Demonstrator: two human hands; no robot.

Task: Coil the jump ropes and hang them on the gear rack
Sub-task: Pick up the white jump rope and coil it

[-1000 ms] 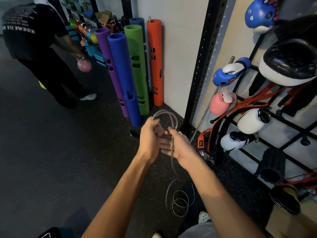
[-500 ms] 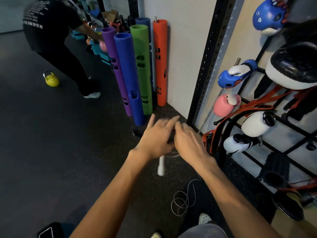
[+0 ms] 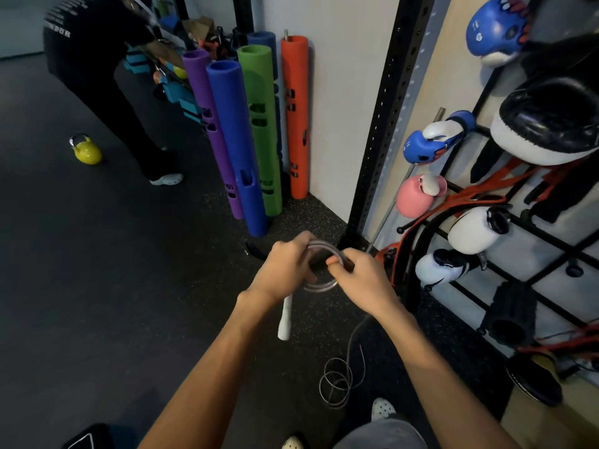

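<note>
A grey jump rope [image 3: 324,251] is gathered into a small coil at chest height. My left hand [image 3: 282,270] grips the coil's left side, and a white handle [image 3: 285,319] hangs down below that hand. My right hand [image 3: 359,280] pinches the coil's right side. The rope's loose tail [image 3: 337,380] drops from my right hand and lies in loops on the dark floor by my feet. The gear rack [image 3: 534,273], a black wall grid, stands to the right, hung with boxing gloves and straps.
A perforated black upright [image 3: 385,124] stands just beyond my hands. Coloured foam tubes [image 3: 246,131] lean against the white wall. A person in black [image 3: 97,76] bends at the back left near a yellow kettlebell [image 3: 86,150].
My hands were closed together over the rope; now they have parted slightly and the round coil shows between them. The person at the back has shifted further right.
</note>
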